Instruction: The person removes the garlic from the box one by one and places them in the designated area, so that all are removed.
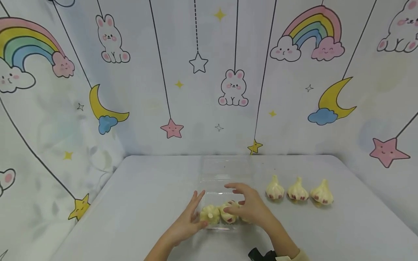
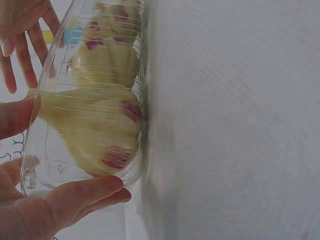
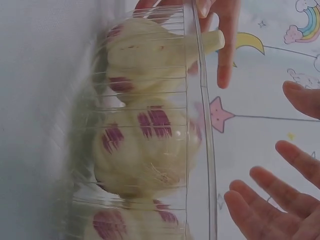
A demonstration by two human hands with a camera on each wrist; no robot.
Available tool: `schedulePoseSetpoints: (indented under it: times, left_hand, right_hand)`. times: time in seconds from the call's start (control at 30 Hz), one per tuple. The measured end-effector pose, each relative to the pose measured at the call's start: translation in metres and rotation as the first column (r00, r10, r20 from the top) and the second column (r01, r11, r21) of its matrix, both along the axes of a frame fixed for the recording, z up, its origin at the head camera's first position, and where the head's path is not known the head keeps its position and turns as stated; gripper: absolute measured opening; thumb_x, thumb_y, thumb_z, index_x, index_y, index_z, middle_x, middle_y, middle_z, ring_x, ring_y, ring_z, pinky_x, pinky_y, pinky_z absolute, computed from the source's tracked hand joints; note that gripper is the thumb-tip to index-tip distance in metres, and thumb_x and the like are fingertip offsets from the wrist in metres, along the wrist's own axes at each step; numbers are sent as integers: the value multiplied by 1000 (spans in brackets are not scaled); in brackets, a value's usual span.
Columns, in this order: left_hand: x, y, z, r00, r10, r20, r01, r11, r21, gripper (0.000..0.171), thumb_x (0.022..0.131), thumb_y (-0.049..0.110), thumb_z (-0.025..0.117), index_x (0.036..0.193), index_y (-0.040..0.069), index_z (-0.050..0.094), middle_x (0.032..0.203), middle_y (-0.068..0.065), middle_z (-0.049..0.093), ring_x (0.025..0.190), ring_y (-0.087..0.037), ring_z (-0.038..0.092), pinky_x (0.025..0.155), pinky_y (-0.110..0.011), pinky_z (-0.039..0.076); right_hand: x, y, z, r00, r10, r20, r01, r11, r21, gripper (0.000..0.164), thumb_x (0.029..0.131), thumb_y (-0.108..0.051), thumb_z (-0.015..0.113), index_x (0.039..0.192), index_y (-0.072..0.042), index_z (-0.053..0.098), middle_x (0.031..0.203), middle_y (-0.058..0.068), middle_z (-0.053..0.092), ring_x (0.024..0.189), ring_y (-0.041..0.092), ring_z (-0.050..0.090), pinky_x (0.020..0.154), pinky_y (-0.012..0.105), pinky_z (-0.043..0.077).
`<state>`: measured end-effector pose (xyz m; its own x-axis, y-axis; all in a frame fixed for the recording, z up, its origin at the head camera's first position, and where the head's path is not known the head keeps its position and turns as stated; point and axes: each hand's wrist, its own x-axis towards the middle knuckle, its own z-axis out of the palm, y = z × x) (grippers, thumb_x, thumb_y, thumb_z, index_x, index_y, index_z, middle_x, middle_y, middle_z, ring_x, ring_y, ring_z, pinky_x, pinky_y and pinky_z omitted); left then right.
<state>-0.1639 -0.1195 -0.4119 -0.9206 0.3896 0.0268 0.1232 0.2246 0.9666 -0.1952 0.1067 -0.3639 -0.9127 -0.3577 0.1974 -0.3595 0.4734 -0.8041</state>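
A clear plastic box (image 1: 225, 227) stands before me with its hinged lid (image 1: 226, 170) folded back. In it sit three garlic bulbs in a row: a left one (image 1: 210, 214) with its stem up, a middle one (image 1: 229, 214) showing purple patches, and a right one partly covered by my hand. My left hand (image 1: 186, 223) touches the box's left end, its fingers extended along the wall and thumb by the near corner. Above the right part of the box is my right hand (image 1: 253, 206), fingers spread and apart from the garlic; the right wrist view shows its empty fingers (image 3: 280, 195).
Three more garlic bulbs stand in a row on the white table (image 1: 147, 188) to the right: one (image 1: 274, 189) nearest the box, a second (image 1: 298, 191), and a third (image 1: 322, 194) farthest right. A patterned cloth backdrop (image 1: 140, 83) encloses the table.
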Motion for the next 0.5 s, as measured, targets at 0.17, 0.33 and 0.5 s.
schedulePoseSetpoints:
  times: [0.17, 0.33, 0.5]
  left_hand:
    - [1, -1, -1, 1000, 1, -5, -1, 1000, -17, 88, 82, 2, 63, 148, 25, 9, 147, -24, -17, 124, -60, 11, 100, -62, 22]
    - [-1, 0, -1, 1000, 15, -8, -15, 1000, -21, 89, 81, 2, 64, 148, 27, 10, 148, -22, -17, 125, -58, 12, 101, -60, 23]
    - [0, -1, 2, 1000, 11, -9, -12, 1000, -16, 89, 81, 1, 63, 148, 26, 10, 148, -22, -17, 125, -58, 13, 101, -60, 23]
  right_hand:
    - [2, -2, -3, 1000, 29, -10, -28, 999, 35, 57, 68, -22, 81, 120, -16, 57, 124, 6, 54, 111, 31, 53, 77, 38, 54]
    - [1, -6, -4, 995, 101, -22, -101, 995, -7, 52, 71, -18, 79, 118, -12, 58, 122, 8, 55, 111, 36, 51, 75, 42, 54]
    - [1, -10, -6, 984, 175, 17, -174, 983, -56, 50, 72, -14, 78, 118, -9, 58, 124, 11, 53, 112, 42, 48, 77, 46, 53]
